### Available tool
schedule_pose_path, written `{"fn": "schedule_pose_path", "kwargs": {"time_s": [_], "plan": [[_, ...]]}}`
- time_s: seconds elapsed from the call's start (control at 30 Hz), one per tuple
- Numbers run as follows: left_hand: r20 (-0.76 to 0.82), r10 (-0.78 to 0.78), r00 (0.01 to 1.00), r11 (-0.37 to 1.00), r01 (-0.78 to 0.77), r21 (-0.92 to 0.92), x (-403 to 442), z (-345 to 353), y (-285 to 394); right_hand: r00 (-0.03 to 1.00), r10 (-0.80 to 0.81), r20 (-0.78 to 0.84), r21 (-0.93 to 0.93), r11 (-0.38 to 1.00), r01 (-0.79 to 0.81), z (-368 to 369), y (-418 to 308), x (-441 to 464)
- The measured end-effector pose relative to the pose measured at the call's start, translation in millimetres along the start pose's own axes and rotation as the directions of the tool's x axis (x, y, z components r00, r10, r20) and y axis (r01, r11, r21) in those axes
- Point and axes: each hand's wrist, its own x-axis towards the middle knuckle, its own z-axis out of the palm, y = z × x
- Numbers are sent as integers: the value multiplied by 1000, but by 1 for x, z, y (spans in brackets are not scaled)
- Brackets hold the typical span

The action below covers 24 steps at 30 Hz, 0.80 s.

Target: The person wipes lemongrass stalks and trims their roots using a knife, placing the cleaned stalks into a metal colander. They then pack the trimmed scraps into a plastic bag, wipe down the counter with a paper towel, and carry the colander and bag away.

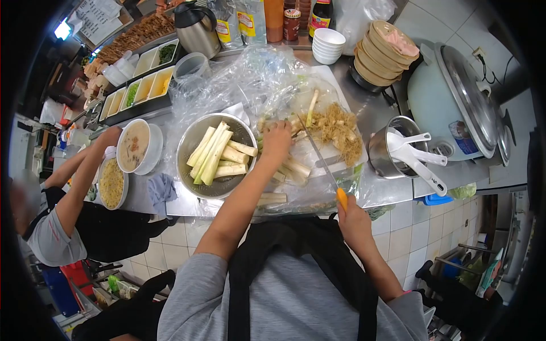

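Note:
My right hand point(354, 221) grips the yellow handle of a knife point(320, 152), its blade pointing away from me across the cutting area. My left hand point(277, 139) is closed over a pale leek stalk near the blade, its fingers partly hiding it. Trimmed root ends point(336, 132) with stringy roots lie in a heap right of the blade. More leek stalks point(296, 169) rest on the plastic below my left hand. Left of that hand, a metal bowl point(183, 165) holds several cut leek stalks point(216, 150).
Clear plastic sheeting point(227, 77) spreads over the steel counter. To the right stand a metal pot point(378, 150) with white ladles and a large lidded cooker point(441, 108). Stacked plates point(378, 59) and white bowls point(328, 45) stand behind. At left, a co-worker's arm point(85, 170) reaches to a soup bowl point(135, 145).

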Motion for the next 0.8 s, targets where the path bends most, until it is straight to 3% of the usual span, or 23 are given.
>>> {"fn": "schedule_pose_path", "kwargs": {"time_s": [0.23, 0.37, 0.47, 0.63, 0.8], "plan": [[-80, 68, 994, 996, -63, 59, -4, 4, 1, 995, -1, 96, -88, 996, 10, -16, -8, 3], [-3, 29, 1000, 1000, -29, 1, -6, 9, 1, 997, -23, 79, -15, 1000, 24, 7, -5, 35], [-117, 91, 989, 996, -88, 25, -2, 12, -4, 999, -36, 41, 54, 998, 34, 36, 1, 58], [-94, 96, 991, 993, -89, 77, 5, 18, -10, 999, 35, 28, 73, 997, -37, 30, -14, 62], [-83, 68, 994, 994, -61, 86, 4, 15, -4, 997, -36, 62, 110, 994, 29, 6, -14, 40]]}}
